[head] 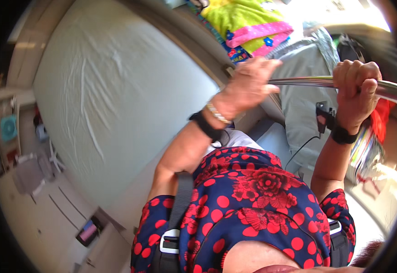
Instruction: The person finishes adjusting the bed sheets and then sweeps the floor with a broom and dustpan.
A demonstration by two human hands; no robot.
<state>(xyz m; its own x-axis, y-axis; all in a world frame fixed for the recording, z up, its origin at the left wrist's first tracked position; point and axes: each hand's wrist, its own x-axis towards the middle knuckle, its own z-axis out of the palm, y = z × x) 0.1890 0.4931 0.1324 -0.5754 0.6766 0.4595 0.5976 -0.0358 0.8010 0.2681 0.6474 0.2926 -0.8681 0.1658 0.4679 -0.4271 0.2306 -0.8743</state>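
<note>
My right hand (357, 80) is closed around a shiny metal pole (307, 81), its knuckles toward the top of the view. The pole runs from the right rim toward my left hand (251, 83). That hand is blurred, with thumb and fingers spread on either side of the pole's left end; whether it touches the metal is unclear. A gold-coloured bracelet (216, 113) and a black band (205, 126) circle my left wrist. Another black band (344, 134) is on my right wrist. Beyond the pole hangs or lies pale grey-green cloth (297, 105).
A bed with a wrinkled pale sheet (126, 85) fills the left. A green and pink blanket (249, 20) is folded at the top. A small black device (323, 116) with a cable lies against the cloth. Stacked papers or books (362, 150) stand at right; a chair (34, 172) is far left.
</note>
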